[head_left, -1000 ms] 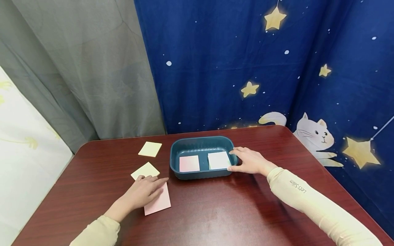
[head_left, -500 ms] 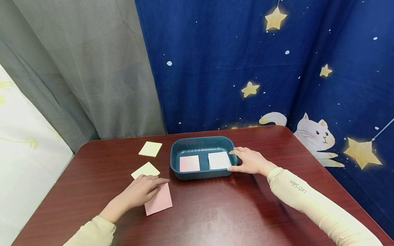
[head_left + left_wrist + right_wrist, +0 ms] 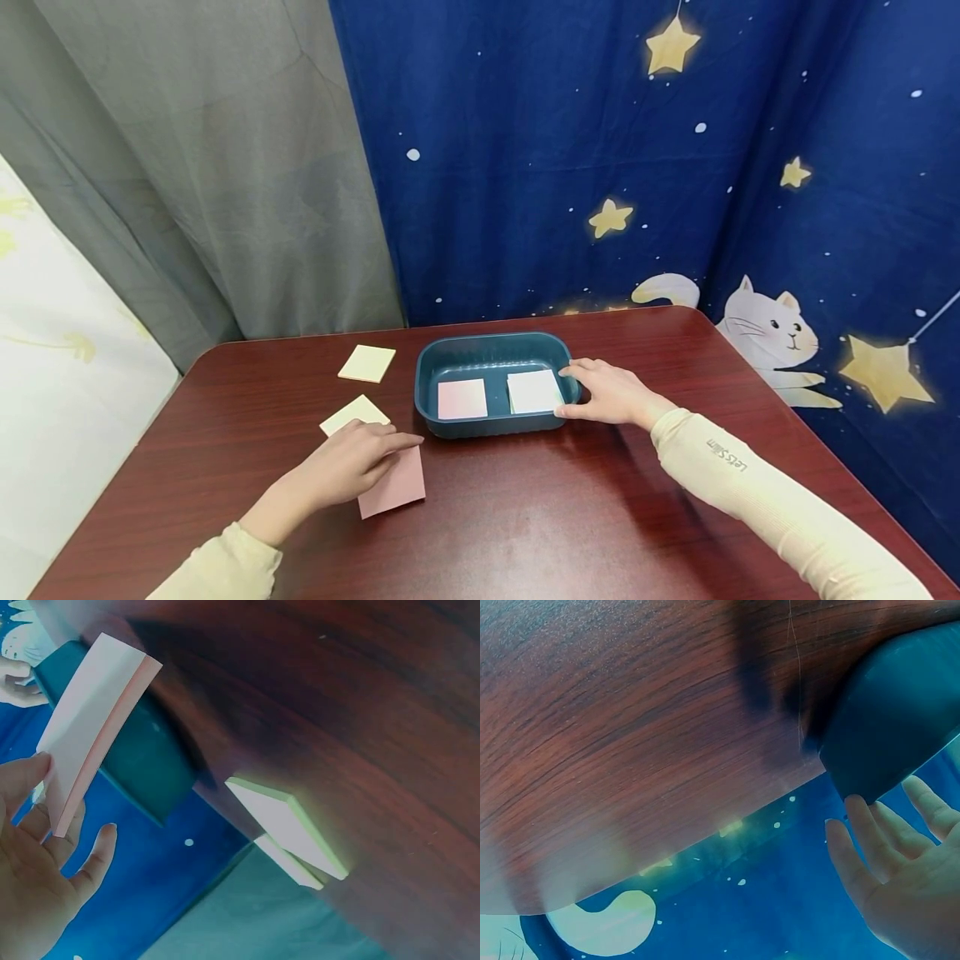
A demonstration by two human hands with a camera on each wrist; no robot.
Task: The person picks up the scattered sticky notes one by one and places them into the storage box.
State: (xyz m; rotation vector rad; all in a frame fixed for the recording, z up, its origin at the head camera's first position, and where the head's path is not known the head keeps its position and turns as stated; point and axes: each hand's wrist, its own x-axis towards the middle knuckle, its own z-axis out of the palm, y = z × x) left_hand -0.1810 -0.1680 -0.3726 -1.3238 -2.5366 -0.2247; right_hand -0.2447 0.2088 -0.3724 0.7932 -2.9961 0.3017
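Observation:
In the head view my left hand [image 3: 337, 468] grips a pink sticky note pad [image 3: 399, 485] by its far part. The left wrist view has this pad [image 3: 94, 724] raised and tilted, its thick edge showing between thumb and fingers. My right hand [image 3: 609, 394] holds the right end of a dark teal plastic basin [image 3: 487, 428], thumb and fingertips hooked at the rim. Inside the basin lie a pale pink pad [image 3: 462, 400] on the left and a white pad [image 3: 534, 392] on the right.
Two pale yellow sticky note pads lie left of the basin: one farther back [image 3: 367, 363], one nearer [image 3: 358, 412], partly behind the left hand. All stand on a dark red-brown wooden table [image 3: 525, 517]. Grey and blue star-printed curtains [image 3: 525, 167] hang behind its far edge.
My left hand has tightened on the pink pad and shifted it slightly right and away from me, tilting it up. The right hand and basin have stayed in place.

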